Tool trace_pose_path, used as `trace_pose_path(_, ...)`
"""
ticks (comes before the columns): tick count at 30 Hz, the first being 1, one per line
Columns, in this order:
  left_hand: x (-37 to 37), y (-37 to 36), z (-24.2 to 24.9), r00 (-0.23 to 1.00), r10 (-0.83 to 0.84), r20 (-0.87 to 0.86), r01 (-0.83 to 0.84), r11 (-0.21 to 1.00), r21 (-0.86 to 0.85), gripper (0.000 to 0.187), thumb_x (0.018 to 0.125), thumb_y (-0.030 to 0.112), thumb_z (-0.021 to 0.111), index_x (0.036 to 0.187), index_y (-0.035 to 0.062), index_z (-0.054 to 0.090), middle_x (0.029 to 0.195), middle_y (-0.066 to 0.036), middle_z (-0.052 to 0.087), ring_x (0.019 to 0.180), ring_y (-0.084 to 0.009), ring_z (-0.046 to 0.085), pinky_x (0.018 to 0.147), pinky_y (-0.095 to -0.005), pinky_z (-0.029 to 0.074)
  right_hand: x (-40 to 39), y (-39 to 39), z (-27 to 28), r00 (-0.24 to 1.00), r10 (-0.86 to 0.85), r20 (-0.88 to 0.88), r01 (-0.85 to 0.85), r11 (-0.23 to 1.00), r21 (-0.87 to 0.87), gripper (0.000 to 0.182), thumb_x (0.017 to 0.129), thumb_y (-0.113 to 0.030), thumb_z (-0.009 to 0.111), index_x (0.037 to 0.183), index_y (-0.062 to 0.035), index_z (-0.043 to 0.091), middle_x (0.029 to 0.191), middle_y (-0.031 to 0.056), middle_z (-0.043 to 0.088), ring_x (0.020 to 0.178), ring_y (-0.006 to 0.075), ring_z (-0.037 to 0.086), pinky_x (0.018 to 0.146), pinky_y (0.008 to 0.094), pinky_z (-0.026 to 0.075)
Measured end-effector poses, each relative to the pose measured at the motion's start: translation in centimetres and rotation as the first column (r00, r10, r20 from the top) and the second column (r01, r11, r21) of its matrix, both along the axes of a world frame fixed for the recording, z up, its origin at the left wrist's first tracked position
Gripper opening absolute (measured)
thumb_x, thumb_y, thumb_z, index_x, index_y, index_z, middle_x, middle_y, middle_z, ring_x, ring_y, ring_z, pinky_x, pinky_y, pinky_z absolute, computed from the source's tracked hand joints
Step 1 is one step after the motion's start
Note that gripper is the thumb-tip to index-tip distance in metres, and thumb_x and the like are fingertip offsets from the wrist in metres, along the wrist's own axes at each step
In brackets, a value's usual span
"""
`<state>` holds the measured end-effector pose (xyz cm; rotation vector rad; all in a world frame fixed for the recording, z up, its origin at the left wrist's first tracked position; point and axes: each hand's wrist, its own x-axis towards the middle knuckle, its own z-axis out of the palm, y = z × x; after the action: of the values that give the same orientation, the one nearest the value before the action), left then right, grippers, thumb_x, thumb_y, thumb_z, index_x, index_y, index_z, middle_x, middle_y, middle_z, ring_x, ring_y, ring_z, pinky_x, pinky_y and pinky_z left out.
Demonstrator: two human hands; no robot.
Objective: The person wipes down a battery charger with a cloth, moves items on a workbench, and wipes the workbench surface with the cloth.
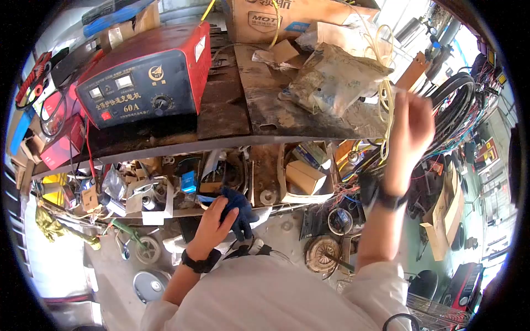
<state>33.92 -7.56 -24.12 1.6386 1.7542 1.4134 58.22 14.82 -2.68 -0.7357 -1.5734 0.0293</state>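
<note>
My left hand (211, 227) is closed around a dark blue work glove (238, 212), just in front of the lower shelf. The glove hangs bunched, with finger-like ends pointing down. Out to the right, my right hand (413, 131) is raised beside the bench's right end, its fingers blurred and partly curled. Closest to it is a loosely looped pale yellow cable (386, 105). A crumpled, dirty plastic bag (338, 78) lies on the bench top, left of that cable.
A red and black battery charger (141, 83) stands on the wooden bench (221, 113), with a large cardboard box (309, 19) behind. Small boxes (305, 176) and parts crowd the lower shelf. Bundled black cables (455, 99) hang at right; a wheel (148, 249) sits below.
</note>
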Motion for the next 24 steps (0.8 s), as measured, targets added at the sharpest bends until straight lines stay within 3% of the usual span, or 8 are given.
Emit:
trace_pose_path(1, 0.1, 0.3, 0.1, 1.000, 0.013, 0.007, -0.013, 1.000, 0.009, 0.022, 0.090, 0.014, 0.059, 0.100, -0.0043, 0.050, 0.093, -0.024, 0.055, 0.084, -0.0432, 0.053, 0.072, -0.0406, 0.045, -0.8, -2.6, -2.9, 0.967, 0.196, -0.162, -0.204, 0.978, -0.038, 0.009, 0.089, -0.010, 0.062, 0.087, -0.0015, 0.061, 0.082, 0.0071, 0.065, 0.071, 0.0106, 0.059, 0.063, 0.0261, 0.049)
trace_pose_path(4, 0.6, 0.5, 0.5, 0.997, 0.004, 0.071, -0.005, 1.000, 0.008, 0.022, 0.091, 0.013, 0.057, 0.103, -0.0044, 0.051, 0.096, -0.025, 0.055, 0.085, -0.0430, 0.054, 0.072, -0.0397, 0.045, -2.9, -8.8, -11.0, 0.834, 0.458, 0.308, -0.401, 0.886, -0.232, 0.011, 0.084, -0.011, 0.067, 0.089, -0.0021, 0.063, 0.087, 0.0105, 0.068, 0.079, 0.0211, 0.066, 0.070, 0.0334, 0.052)
trace_pose_path(5, 0.6, 0.9, 1.1, 0.993, -0.039, 0.113, 0.040, 0.999, 0.001, 0.022, 0.092, 0.013, 0.056, 0.105, -0.0043, 0.050, 0.097, -0.026, 0.055, 0.086, -0.0431, 0.055, 0.072, -0.0397, 0.046, -4.6, -10.0, -13.4, 0.779, 0.595, 0.195, -0.434, 0.738, -0.518, 0.018, 0.085, -0.013, 0.067, 0.096, 0.0005, 0.064, 0.091, 0.0116, 0.068, 0.087, 0.0237, 0.065, 0.078, 0.0360, 0.051)
trace_pose_path(10, 1.4, 2.3, 1.9, 0.994, -0.108, 0.005, 0.109, 0.994, -0.008, 0.028, 0.093, 0.013, 0.056, 0.114, -0.0015, 0.045, 0.097, -0.024, 0.057, 0.085, -0.0417, 0.059, 0.070, -0.0402, 0.047, -8.6, -10.2, -20.5, 0.661, 0.575, -0.482, -0.699, 0.240, -0.673, 0.024, 0.085, -0.012, 0.068, 0.103, 0.0040, 0.062, 0.099, 0.0176, 0.066, 0.090, 0.0267, 0.065, 0.080, 0.0338, 0.050)
trace_pose_path(13, 0.9, 2.1, 0.9, 0.991, -0.125, -0.044, 0.120, 0.987, -0.108, 0.033, 0.092, 0.015, 0.060, 0.119, 0.0009, 0.047, 0.103, -0.018, 0.059, 0.092, -0.0294, 0.060, 0.081, -0.0341, 0.047, -6.6, -9.3, -19.8, 0.714, 0.679, -0.170, -0.533, 0.370, -0.761, 0.025, 0.085, -0.010, 0.067, 0.106, 0.0016, 0.061, 0.102, 0.0176, 0.065, 0.090, 0.0252, 0.065, 0.079, 0.0323, 0.050)
trace_pose_path(17, 1.3, 2.8, 1.7, 0.995, -0.091, -0.032, 0.090, 0.995, -0.037, 0.034, 0.086, 0.016, 0.067, 0.112, 0.0014, 0.050, 0.098, -0.020, 0.062, 0.088, -0.0369, 0.062, 0.074, -0.0377, 0.050, -6.4, -9.4, -20.3, 0.853, 0.450, 0.263, -0.387, 0.885, -0.258, 0.021, 0.078, -0.003, 0.070, 0.098, -0.0025, 0.064, 0.095, 0.0160, 0.065, 0.083, 0.0317, 0.064, 0.072, 0.0354, 0.052)
trace_pose_path(18, 1.4, 2.9, 1.9, 0.995, -0.089, -0.036, 0.087, 0.994, -0.064, 0.035, 0.085, 0.017, 0.067, 0.112, 0.0020, 0.051, 0.099, -0.019, 0.062, 0.089, -0.0363, 0.062, 0.075, -0.0373, 0.050, -6.5, -9.6, -20.9, 0.845, 0.486, 0.225, -0.353, 0.821, -0.449, 0.022, 0.075, 0.002, 0.069, 0.095, -0.0029, 0.064, 0.092, 0.0161, 0.064, 0.081, 0.0339, 0.063, 0.070, 0.0386, 0.052)
trace_pose_path(24, 0.7, 2.9, 3.0, 0.959, -0.186, -0.212, 0.159, 0.978, -0.136, 0.041, 0.085, 0.016, 0.066, 0.122, 0.0053, 0.051, 0.106, -0.018, 0.063, 0.090, -0.0330, 0.063, 0.075, -0.0382, 0.051, -5.2, -10.3, -20.6, 0.867, 0.490, 0.088, -0.410, 0.804, -0.431, 0.021, 0.078, 0.007, 0.063, 0.097, -0.0014, 0.062, 0.095, 0.0175, 0.064, 0.086, 0.0351, 0.064, 0.075, 0.0374, 0.051)
